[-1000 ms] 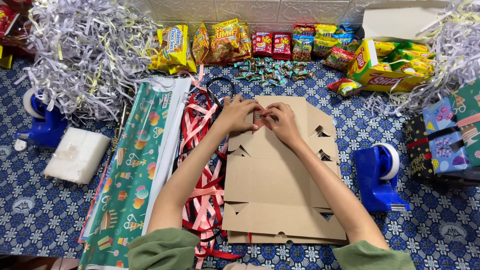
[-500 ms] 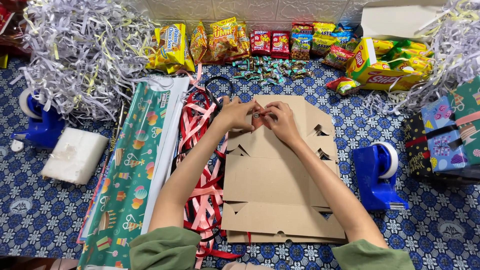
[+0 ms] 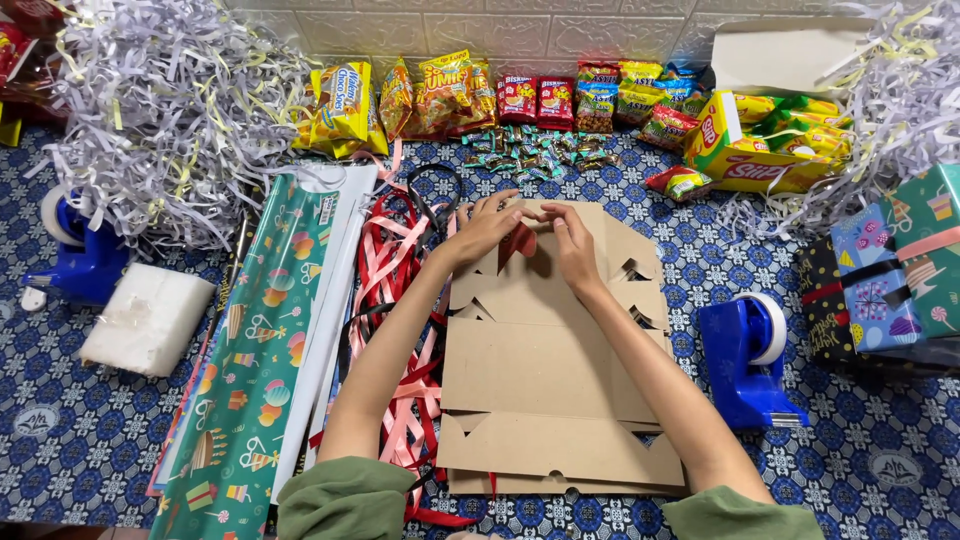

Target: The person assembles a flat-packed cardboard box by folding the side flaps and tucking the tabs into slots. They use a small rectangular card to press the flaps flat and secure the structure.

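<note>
Item: flat brown cardboard box blank (image 3: 545, 385), lying unfolded at centre of a blue patterned floor covering (image 3: 60, 420), long axis running 12 to 6 o'clock.

Left hand (image 3: 483, 227): rests on the blank's far edge, fingers curled together and pinching a small red piece (image 3: 518, 240).

Right hand (image 3: 572, 240): just beside the left, at its 3 o'clock, fingers bent and pressed on the same red piece; both hands meet at the blank's 12 o'clock end.

Surrounding stock:
- Red and pink ribbons (image 3: 395, 300), partly under the blank, at 9 o'clock.
- Green gift wrap roll (image 3: 262, 340), further toward 9 o'clock.
- Blue tape dispenser (image 3: 748, 362), near the blank at 3 o'clock.
- Snack packets (image 3: 470, 92), row at 12 o'clock.
- Shredded paper (image 3: 160, 110), heap at 10 o'clock.
- Wrapped gift boxes (image 3: 890, 270), at 2 o'clock.
- White folded pack (image 3: 147, 318), at 9 o'clock, well apart.
</note>
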